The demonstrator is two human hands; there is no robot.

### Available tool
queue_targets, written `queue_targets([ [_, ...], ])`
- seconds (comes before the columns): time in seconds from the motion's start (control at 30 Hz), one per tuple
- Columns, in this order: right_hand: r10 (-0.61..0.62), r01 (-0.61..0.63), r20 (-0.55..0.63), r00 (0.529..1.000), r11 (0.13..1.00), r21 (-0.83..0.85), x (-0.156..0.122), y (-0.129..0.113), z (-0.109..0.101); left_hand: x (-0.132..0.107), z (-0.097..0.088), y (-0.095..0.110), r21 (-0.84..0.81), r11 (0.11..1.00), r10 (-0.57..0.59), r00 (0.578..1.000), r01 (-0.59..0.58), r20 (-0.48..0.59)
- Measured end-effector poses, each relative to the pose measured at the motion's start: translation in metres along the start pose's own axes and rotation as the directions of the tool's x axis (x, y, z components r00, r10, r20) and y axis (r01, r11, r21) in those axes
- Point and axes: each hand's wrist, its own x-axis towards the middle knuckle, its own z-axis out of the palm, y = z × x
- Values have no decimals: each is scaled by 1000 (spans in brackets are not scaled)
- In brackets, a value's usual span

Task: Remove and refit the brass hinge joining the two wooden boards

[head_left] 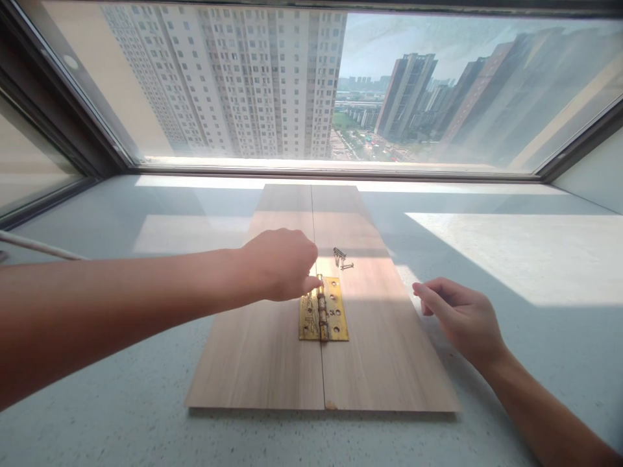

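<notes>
A worn brass butt hinge lies unfolded across the seam between two pale wooden boards, one leaf on each board. Over the hinge's upper left part is my left hand, its fingers curled and the thumb at the top of the hinge knuckle. Whatever those fingers pinch is hidden by the hand. Several small screws lie in a loose pile on the right board, just beyond the hinge. Off the right board's edge, my right hand hovers with thumb and forefinger closed together; anything between them is too small to make out.
The boards lie side by side on a speckled white sill, sunlit in patches. Beyond their far end runs a dark window frame, with tall buildings outside the glass. A thin white rod or cable is at the left edge.
</notes>
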Motion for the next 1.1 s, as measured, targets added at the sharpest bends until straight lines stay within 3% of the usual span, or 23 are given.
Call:
queue_targets([
  [0.1, 35, -35, -14, 999, 999, 8, 0, 1, -1, 5, -2, 4, -128, 968, -204, 974, 216, 101],
  [0.17, 45, -45, -4, 999, 999, 10, -1, 1, -1, 8, -4, 5, -123, 964, -220, 968, 235, 124],
  [0.27, 38, -39, 13, 999, 999, 6, -3, 0, 1, 11, -6, 5, -27, 990, -135, 983, 140, 127],
  [0.37, 24, -24, 17, 1000, 1000, 3, -4, 0, 3, 11, -3, -1, 84, 996, 22, 996, -30, 90],
  [0.47, 1, -1, 29, 1000, 1000, 10, -5, 0, 4, 8, 4, -8, 213, 944, 249, 968, -252, 41],
  [0.53, -7, 6, 39, 999, 1000, 12, -6, 0, 5, 6, 7, -9, 238, 929, 292, 956, -285, 6],
  [0.57, -6, 6, 44, 999, 1000, 12, -6, 0, 5, 5, 9, -9, 209, 950, 243, 970, -233, -21],
  [0.63, -7, 6, 48, 999, 1000, 12, -6, 0, 4, 4, 9, -7, 65, 998, 29, 998, -25, -50],
  [0.7, -15, 14, 46, 999, 1000, 18, -6, 0, 3, 5, 8, -5, -101, 978, -178, 984, 180, 33],
  [0.8, -23, 22, 38, 999, 999, 24, -5, -1, 2, 9, 5, -6, -202, 943, -219, 952, 263, 213],
  [0.87, -17, 16, 37, 999, 1000, 21, -5, -1, 2, 10, 5, -8, -176, 955, -195, 952, 239, 234],
  [0.97, -17, 16, 40, 999, 1000, 24, -6, -2, 4, 8, 7, -7, -17, 988, -153, 981, 156, 122],
  [1.03, -21, 20, 43, 999, 999, 33, -7, -3, 5, 6, 8, -2, 123, 992, -41, 998, 35, 47],
  [1.1, -26, 24, 40, 999, 999, 37, -7, -3, 6, 6, 7, 5, 225, 969, 94, 995, -100, 41],
])
